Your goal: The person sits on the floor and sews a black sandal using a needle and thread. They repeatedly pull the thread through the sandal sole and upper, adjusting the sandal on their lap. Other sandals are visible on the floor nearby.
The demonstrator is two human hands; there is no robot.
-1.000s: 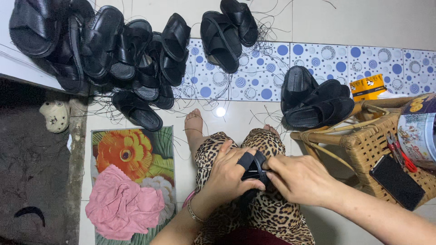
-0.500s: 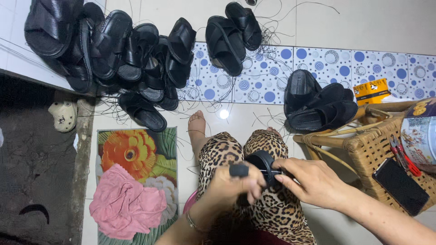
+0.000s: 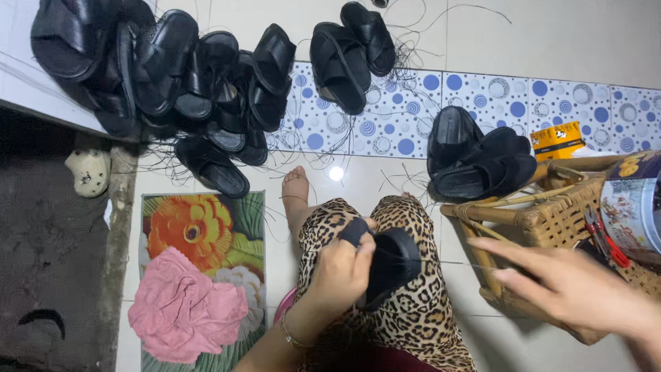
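The left hand (image 3: 341, 269) gripped a black sandal (image 3: 389, 265) over the lap, above the floor (image 3: 358, 176) near its lower edge. The right hand (image 3: 571, 286) was spread wide and empty, apart from it, beside the basket (image 3: 551, 217). It seemed a stitching step; the next move called for a steady hold on the sandal.

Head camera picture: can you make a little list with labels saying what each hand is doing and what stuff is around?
left hand: holds a black sandal over the lap
right hand: open, fingers spread, holding nothing, near the wicker basket
floor: pile of black sandals, loose black threads
mat: flowered mat with a pink cloth on it
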